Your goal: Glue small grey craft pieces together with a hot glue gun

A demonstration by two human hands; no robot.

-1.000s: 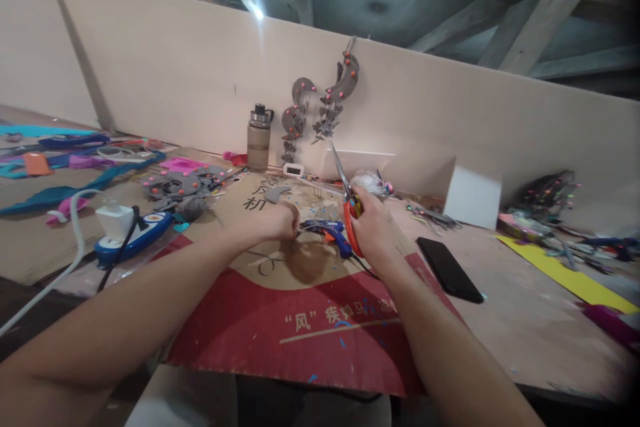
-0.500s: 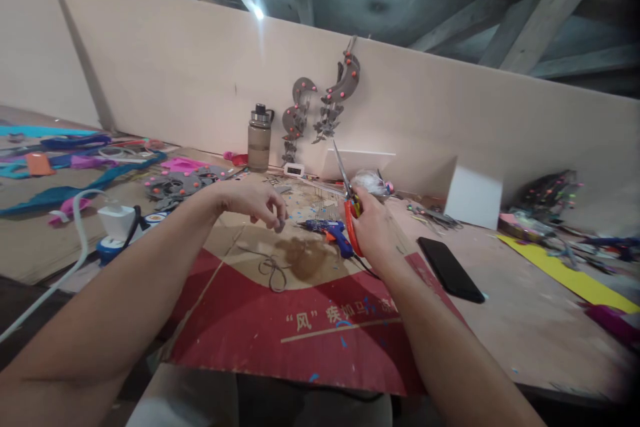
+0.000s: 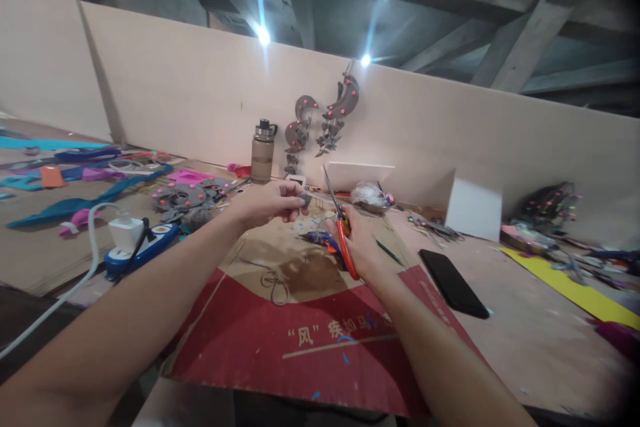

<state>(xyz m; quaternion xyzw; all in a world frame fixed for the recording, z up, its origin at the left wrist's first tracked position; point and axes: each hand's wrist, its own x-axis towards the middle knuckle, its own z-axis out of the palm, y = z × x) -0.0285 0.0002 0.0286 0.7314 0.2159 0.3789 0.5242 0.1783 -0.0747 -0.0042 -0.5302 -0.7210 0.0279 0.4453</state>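
My left hand [image 3: 275,203] pinches a small grey piece [image 3: 306,199] between thumb and fingertips, above the cardboard. Red-handled scissors [image 3: 345,243] are in my right hand [image 3: 359,240], their blades pointing up and away. A blue glue gun [image 3: 320,238] lies on the cardboard sheet [image 3: 300,373], partly behind my right hand and the scissors. A loop of thin grey cord [image 3: 275,287] rests on the cardboard nearer to me.
A bottle [image 3: 263,152] stands at the back. Grey pieces with pink dots [image 3: 185,195] and a power strip [image 3: 163,237] are left. A phone [image 3: 453,282] and yellow sheet [image 3: 570,285] lie right. Dotted grey ornaments [image 3: 344,97] hang on the partition.
My left hand has risen and moved right with the small grey piece, closer to the scissors. My right hand has shifted slightly left. The view has tilted up a little.
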